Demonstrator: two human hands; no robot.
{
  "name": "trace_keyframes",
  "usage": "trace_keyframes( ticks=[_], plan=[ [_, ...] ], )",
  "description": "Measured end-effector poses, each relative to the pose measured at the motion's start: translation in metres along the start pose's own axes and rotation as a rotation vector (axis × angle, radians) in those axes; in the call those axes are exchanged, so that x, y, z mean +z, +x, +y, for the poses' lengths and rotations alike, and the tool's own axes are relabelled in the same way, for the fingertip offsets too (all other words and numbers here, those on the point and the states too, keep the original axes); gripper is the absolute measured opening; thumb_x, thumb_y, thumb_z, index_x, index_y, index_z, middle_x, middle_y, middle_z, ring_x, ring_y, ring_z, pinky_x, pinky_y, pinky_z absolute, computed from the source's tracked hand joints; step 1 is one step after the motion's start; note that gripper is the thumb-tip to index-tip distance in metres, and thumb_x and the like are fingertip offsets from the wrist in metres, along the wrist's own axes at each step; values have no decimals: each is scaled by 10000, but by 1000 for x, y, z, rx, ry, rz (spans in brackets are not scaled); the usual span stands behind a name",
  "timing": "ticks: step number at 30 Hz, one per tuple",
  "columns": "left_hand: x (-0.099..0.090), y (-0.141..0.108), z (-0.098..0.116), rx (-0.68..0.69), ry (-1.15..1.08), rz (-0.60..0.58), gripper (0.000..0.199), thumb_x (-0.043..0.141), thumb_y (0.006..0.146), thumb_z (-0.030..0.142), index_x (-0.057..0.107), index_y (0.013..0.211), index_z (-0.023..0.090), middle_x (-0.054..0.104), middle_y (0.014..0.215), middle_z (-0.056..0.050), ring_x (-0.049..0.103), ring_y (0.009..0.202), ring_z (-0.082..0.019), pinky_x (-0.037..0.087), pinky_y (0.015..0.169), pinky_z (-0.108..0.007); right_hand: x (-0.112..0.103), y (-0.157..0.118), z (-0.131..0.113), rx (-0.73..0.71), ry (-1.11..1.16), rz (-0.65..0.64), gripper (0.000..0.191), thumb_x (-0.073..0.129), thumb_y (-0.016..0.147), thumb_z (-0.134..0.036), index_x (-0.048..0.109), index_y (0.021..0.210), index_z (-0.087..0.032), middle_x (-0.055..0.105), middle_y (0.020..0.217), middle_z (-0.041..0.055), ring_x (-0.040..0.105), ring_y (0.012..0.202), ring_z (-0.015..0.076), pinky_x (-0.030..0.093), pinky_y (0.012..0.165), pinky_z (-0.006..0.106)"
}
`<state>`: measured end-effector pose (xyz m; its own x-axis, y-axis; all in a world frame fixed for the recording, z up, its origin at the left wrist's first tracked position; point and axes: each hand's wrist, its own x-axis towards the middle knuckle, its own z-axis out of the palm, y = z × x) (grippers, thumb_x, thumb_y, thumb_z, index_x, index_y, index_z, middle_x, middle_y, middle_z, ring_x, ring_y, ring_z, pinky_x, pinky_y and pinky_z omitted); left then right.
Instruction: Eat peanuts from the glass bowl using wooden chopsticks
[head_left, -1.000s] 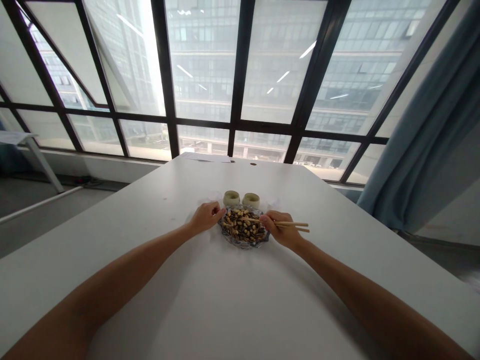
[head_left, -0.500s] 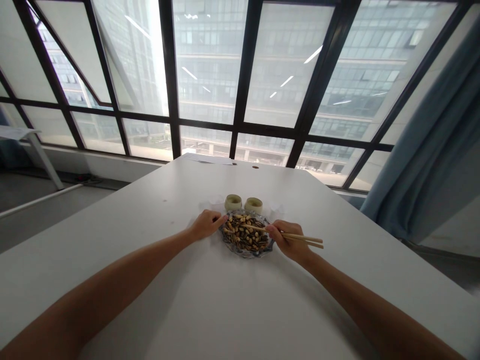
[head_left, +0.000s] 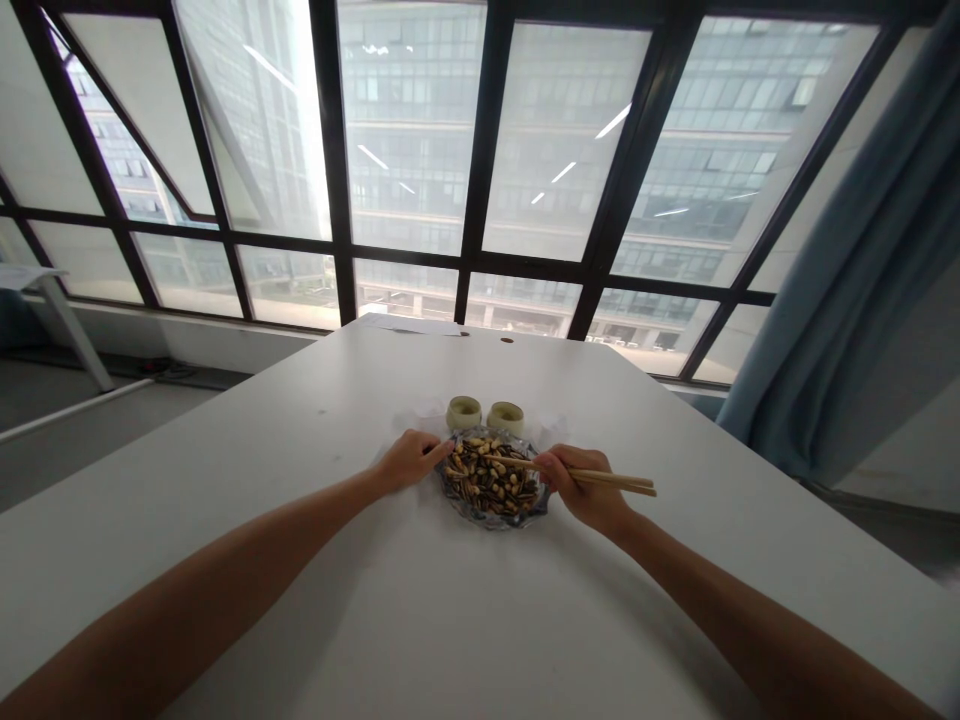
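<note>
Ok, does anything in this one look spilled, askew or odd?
No clear spill or damage: the seeds lie inside the glass bowl, and both cups stand upright. Faint specks on the table are too small to identify. The upper-left window pane stands out, tilted open unlike its neighbours.

The chopsticks (head_left: pixel 616 481) are showing smooth, pale wood. The bowl (head_left: pixel 491 520) is looking like clear glass or plastic, its scalloped edge shining, while the nuts and seeds (head_left: pixel 495 480) inside are showing dry, rough-looking shells. The cups (head_left: pixel 464 418) are looking smooth and ceramic-like. The worktop (head_left: pixel 420 610) is reflecting light with a soft sheen; the curtain (head_left: pixel 840 330) is hanging in matt cloth, and the glossy window glass (head_left: pixel 412 120) is gleaming.
</note>
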<state>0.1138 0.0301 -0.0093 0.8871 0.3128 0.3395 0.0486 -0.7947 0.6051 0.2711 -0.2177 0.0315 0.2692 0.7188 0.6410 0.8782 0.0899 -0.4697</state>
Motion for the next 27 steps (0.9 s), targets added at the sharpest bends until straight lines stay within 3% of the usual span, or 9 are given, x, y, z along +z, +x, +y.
trace_keyframes(
  ticks=[8,13,16,19,23,27],
  plan=[
    [0,0,-1,-4,-17,-6,555,325,878,621,311,531,188,241,529,41,263,533,-89,170,509,-256,0,1,10,144,157,77,464,494,949,-512,634,649,-187,628,526,25,570,437,135,452,444,246],
    [2,1,-3,-9,-14,-6,552,331,876,620,315,532,188,245,531,41,257,529,-89,174,510,-260,-5,3,-3,26,72,-52,481,485,964,-461,602,587,-186,595,509,21,535,453,119,416,457,237],
    [2,1,-4,-13,-22,-12,535,321,881,602,319,537,192,263,520,41,271,529,-94,200,513,-257,-7,5,-9,22,132,-118,478,489,958,-487,632,620,-180,609,520,26,546,461,121,423,454,234],
    [2,0,-6,-8,-37,-2,516,258,915,521,347,528,192,336,496,27,337,520,-107,258,541,-267,-12,7,-10,117,265,-63,520,486,931,-578,671,664,-173,605,493,27,541,426,122,425,416,230],
    [-1,-1,-7,81,-47,9,484,248,919,448,342,518,196,379,496,11,378,530,-117,290,577,-282,-18,12,-9,296,386,84,622,488,864,-702,653,587,-171,560,408,24,480,329,108,373,332,220],
    [-3,0,-5,70,-61,-22,497,321,878,537,312,518,195,277,508,35,283,522,-99,214,520,-264,-15,13,-6,412,420,12,630,524,817,-735,638,562,-171,545,380,20,463,297,106,359,306,217]
  ],
)
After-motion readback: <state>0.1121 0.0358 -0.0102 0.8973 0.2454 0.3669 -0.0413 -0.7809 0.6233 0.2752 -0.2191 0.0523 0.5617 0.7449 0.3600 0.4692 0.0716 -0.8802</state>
